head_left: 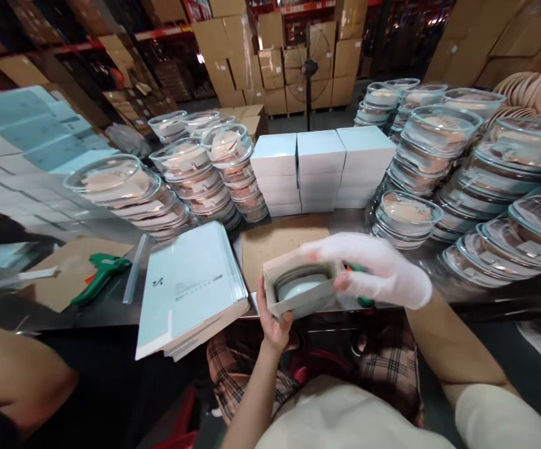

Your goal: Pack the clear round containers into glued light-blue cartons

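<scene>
A small open cardboard box [278, 307] is tilted toward me above the table's front edge. Inside it sits a rounded dish [304, 287] with a pale, glossy surface. My bare left hand [275, 327] grips the box's left end, thumb on the near wall and fingers behind. At the right end, my right hand [383, 269], in a white glove, has its fingers along the far rim and its thumb by the near corner. A green and orange object [366, 302] is mostly hidden beneath that hand. Left of the box lies a stack of flat light-blue cartons [189, 280].
A green glue gun [105, 269] and clear glue sticks [134, 269] lie at the left, near another person's arm [18, 374]. Stacked glass dishes [184, 181] and white-blue boxes [321, 168] line the back. More dish stacks [439, 156] crowd the right. Brown cardboard [275, 240] lies behind my hands.
</scene>
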`<state>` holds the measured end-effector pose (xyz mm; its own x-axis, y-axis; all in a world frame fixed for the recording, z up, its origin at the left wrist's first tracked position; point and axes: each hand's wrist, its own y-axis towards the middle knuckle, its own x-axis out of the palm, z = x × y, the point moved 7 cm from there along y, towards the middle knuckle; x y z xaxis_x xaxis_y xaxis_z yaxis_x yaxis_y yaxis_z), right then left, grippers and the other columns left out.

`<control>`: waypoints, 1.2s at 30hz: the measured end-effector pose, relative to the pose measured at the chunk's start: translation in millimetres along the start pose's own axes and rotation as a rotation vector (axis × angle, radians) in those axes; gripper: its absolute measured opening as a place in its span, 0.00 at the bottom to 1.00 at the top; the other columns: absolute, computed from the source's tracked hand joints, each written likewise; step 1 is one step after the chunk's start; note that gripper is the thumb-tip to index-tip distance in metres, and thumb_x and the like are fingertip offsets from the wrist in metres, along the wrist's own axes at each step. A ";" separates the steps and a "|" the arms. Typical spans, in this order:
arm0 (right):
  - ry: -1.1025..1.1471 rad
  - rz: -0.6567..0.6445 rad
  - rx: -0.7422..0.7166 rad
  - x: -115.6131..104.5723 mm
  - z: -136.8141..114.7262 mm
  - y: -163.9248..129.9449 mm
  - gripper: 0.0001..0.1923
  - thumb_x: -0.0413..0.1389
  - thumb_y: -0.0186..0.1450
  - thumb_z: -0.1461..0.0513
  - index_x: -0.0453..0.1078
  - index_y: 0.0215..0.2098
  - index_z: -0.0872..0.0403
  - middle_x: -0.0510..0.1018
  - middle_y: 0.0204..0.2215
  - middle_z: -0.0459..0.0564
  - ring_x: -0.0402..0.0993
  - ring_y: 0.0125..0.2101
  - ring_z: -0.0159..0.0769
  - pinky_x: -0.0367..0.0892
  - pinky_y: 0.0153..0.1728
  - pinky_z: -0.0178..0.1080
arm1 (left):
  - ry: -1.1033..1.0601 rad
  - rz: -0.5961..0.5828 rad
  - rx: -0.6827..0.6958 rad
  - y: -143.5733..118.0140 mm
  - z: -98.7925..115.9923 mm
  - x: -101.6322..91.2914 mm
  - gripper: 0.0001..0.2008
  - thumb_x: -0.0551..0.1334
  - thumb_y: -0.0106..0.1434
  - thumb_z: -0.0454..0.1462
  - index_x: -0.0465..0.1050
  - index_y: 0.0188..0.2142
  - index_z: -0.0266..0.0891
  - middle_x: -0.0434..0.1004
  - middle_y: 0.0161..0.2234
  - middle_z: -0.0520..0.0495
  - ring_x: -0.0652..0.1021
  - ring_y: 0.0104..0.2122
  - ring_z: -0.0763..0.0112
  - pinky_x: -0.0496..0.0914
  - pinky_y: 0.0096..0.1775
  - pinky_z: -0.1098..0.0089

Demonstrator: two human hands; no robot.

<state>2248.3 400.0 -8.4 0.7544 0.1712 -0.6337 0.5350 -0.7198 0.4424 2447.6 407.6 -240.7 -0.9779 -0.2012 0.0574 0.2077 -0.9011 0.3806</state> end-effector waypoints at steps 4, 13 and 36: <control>0.183 0.752 0.222 -12.2 59.1 -68.7 0.30 0.61 0.67 0.38 0.70 0.57 0.45 0.82 0.52 0.56 0.83 0.47 0.47 0.77 0.51 0.50 | 0.006 -0.016 0.129 12.5 20.7 -3.8 0.48 0.65 0.58 0.69 0.61 0.70 0.50 0.73 0.63 0.34 0.75 0.64 0.48 0.69 0.64 0.47; 0.322 0.721 0.451 77.7 98.3 -71.9 0.23 0.59 0.67 0.39 0.70 0.43 0.48 0.77 0.56 0.58 0.76 0.57 0.51 0.71 0.60 0.54 | -0.023 0.012 0.116 17.5 31.1 -1.5 0.28 0.66 0.63 0.63 0.81 0.39 0.42 0.82 0.37 0.43 0.82 0.44 0.55 0.74 0.55 0.54; 0.059 0.334 1.312 21.2 183.9 -155.6 0.13 0.64 0.52 0.53 0.69 0.20 0.53 0.76 0.21 0.54 0.77 0.28 0.45 0.67 0.28 0.39 | 0.126 0.062 0.323 17.7 61.0 -9.4 0.18 0.69 0.67 0.52 0.80 0.49 0.44 0.80 0.47 0.43 0.76 0.58 0.53 0.67 0.62 0.55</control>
<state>2111.1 391.9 -207.3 0.8085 -0.1316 -0.5736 -0.4040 -0.8329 -0.3783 2458.9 416.9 -178.2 -0.9486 -0.3160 -0.0174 0.2283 -0.7215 0.6537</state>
